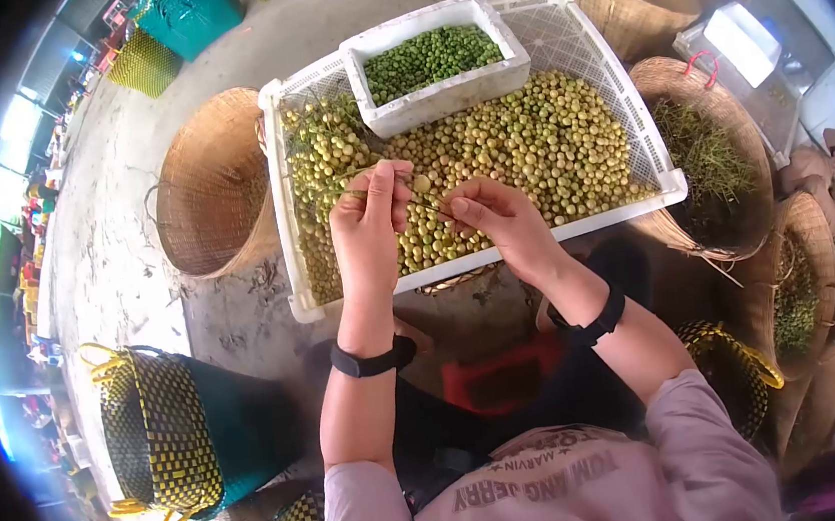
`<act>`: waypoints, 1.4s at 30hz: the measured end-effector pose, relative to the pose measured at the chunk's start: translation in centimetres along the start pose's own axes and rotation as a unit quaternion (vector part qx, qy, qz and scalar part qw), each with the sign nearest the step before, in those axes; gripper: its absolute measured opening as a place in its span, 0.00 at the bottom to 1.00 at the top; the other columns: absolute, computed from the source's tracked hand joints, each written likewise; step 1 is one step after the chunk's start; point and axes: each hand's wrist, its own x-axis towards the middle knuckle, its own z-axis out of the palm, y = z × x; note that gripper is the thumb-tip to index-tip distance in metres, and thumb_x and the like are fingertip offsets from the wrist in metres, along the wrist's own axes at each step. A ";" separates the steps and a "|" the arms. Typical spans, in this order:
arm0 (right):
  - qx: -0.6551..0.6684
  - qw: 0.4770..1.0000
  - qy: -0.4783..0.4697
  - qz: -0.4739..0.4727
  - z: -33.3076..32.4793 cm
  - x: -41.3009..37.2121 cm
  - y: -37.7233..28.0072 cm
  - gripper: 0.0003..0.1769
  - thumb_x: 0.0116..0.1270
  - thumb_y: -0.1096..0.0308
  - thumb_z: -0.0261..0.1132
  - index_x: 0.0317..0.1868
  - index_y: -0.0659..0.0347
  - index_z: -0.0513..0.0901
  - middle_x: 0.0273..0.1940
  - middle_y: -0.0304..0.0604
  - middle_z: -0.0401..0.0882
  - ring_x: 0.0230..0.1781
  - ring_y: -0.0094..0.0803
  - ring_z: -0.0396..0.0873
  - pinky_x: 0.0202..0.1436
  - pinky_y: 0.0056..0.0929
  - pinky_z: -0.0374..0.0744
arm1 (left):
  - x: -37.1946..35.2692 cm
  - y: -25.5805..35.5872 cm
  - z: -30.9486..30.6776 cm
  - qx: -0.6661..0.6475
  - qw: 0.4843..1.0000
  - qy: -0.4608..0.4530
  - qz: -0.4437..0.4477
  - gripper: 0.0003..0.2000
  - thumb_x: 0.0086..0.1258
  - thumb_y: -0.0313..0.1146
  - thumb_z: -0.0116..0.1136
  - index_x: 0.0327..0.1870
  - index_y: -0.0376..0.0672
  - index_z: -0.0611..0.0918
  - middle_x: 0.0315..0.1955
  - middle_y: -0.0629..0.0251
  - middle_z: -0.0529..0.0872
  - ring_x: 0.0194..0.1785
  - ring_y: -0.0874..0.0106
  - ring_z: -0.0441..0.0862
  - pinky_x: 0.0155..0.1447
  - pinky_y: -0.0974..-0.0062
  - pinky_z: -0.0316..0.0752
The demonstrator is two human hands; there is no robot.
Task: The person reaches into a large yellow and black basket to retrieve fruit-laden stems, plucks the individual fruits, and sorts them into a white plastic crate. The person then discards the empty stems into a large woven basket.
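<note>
Both hands are above a white plastic tray (672, 184) spread with small round yellow-green fruits (546, 138). My left hand (370, 207) is closed, thumb against fingers, on a thin stem (424, 200) that bears a few of these fruits. My right hand (502, 220) pinches the same sprig from the other side, thumb and fingertips pressed together. Some of the sprig is hidden behind the fingers. At the tray's back stands a white foam box (442, 98) holding small dark-green fruits (431, 61). More stemmed fruits (317, 135) lie in the tray's left corner.
A woven basket (214, 185) stands left of the tray; another basket (637, 89) at the right holds stripped stems (704, 153). A black-and-yellow woven basket (157, 426) is at lower left. Another person (816, 167) sits at the far right, beside more baskets.
</note>
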 end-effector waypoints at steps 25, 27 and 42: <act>0.266 0.956 -0.011 0.122 1.4 -6.7 0.0 0.10 0.75 0.60 0.56 0.46 0.56 0.76 0.38 0.33 0.78 0.25 0.13 0.68 0.26 0.13 0.65 | -4.1 0.3 0.5 -0.099 0.991 0.094 -0.003 0.12 0.76 0.39 0.54 0.40 0.40 0.85 0.23 0.77 0.76 0.22 0.87 0.64 0.26 0.88 0.58; 0.210 0.972 -0.011 0.101 1.5 -7.0 0.3 0.11 0.74 0.58 0.58 0.45 0.56 0.77 0.38 0.32 0.78 0.25 0.13 0.67 0.26 0.13 0.64 | -4.3 0.2 0.8 -0.098 0.991 0.092 -0.006 0.12 0.76 0.39 0.54 0.40 0.40 0.84 0.23 0.78 0.75 0.22 0.87 0.64 0.26 0.88 0.58; 0.163 0.977 -0.076 0.115 -2.4 -7.7 1.2 0.11 0.76 0.62 0.53 0.49 0.59 0.77 0.35 0.31 0.77 0.24 0.12 0.64 0.25 0.14 0.62 | -4.6 0.4 -0.3 -0.192 0.976 0.062 -0.084 0.10 0.76 0.36 0.53 0.43 0.39 0.81 0.26 0.76 0.74 0.24 0.87 0.65 0.26 0.91 0.61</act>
